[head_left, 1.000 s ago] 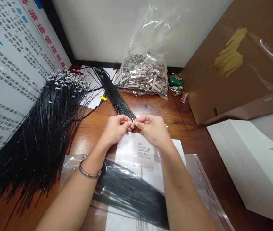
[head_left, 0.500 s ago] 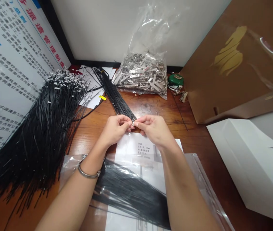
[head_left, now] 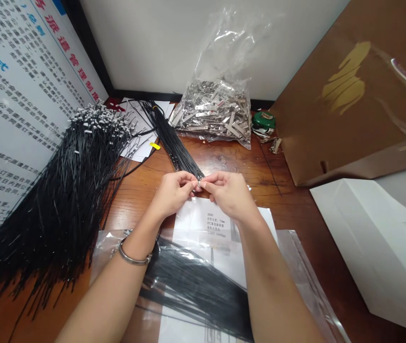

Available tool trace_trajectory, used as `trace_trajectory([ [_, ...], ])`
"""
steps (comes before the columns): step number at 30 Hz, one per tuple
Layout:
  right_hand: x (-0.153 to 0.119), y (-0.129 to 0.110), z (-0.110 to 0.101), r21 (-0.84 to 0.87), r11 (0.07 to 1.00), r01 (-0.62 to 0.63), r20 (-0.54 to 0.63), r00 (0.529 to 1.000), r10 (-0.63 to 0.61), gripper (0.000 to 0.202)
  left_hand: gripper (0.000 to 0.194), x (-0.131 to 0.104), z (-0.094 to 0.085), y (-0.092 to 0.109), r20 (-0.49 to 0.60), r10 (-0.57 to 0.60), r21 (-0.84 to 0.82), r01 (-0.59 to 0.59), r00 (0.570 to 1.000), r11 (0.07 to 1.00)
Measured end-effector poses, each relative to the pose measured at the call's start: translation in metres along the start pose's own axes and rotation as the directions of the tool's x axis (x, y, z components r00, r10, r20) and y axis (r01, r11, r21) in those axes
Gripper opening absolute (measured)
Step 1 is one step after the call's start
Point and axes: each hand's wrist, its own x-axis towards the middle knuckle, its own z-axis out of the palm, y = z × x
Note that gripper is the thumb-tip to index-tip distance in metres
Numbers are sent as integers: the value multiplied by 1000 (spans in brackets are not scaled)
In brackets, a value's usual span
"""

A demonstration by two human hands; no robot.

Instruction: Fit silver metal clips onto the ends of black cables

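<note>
My left hand (head_left: 175,193) and my right hand (head_left: 228,193) meet fingertip to fingertip at the middle of the table. Both are pinched closed at the near end of a bundle of black wires (head_left: 177,143), on something small and shiny that the fingers mostly cover. The bundle runs away to the back left, where a yellow tie rings it. Just below my hands a printed paper sheet (head_left: 192,214) lies partly under a clear plastic bag (head_left: 296,257) holding more black wires (head_left: 203,281).
A big pile of black wires with white ends (head_left: 67,190) fills the left. Behind stands a clear bag of metal strips (head_left: 213,109), beside a green tape measure (head_left: 263,121). A brown box (head_left: 331,119) and a white box (head_left: 374,243) are at right.
The whole view has shifted slightly, so things appear a little further right. My hands remain together at the wire ends, with only a slight change in the fingers.
</note>
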Motion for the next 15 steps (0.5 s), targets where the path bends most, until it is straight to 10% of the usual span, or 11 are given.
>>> trace_trajectory([
  [15, 3, 1, 4, 84, 994, 75, -30, 997, -72, 20, 13, 0, 1, 8, -94, -28, -109, 17, 995, 994],
])
